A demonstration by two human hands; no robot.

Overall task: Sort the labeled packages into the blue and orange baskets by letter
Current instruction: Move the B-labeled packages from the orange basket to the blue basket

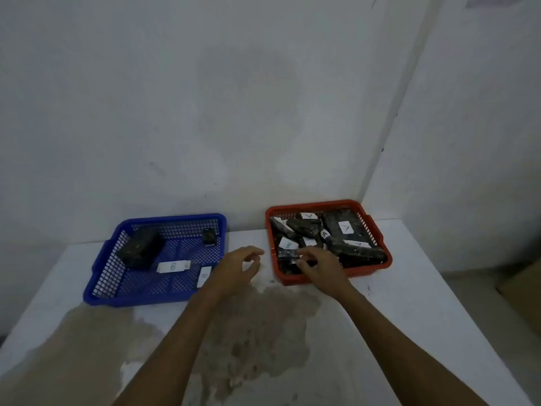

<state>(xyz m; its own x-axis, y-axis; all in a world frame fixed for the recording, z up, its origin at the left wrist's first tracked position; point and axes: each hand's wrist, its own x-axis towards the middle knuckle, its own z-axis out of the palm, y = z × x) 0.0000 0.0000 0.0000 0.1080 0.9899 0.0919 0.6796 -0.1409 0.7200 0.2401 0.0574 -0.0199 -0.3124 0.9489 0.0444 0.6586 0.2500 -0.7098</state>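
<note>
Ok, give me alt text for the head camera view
A person's right hand reaches into an orange basket of dark labeled packages, near one marked B. The left hand hovers open beside a blue basket.

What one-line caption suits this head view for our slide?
Right hand reaches into the orange basket beside a B-labeled package; left hand hovers, fingers curled, between it and the blue basket.

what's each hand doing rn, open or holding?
Left hand: open, empty, fingers curled, above the table.
Right hand: in the orange basket, fingers on a dark package; grip unclear.
</note>
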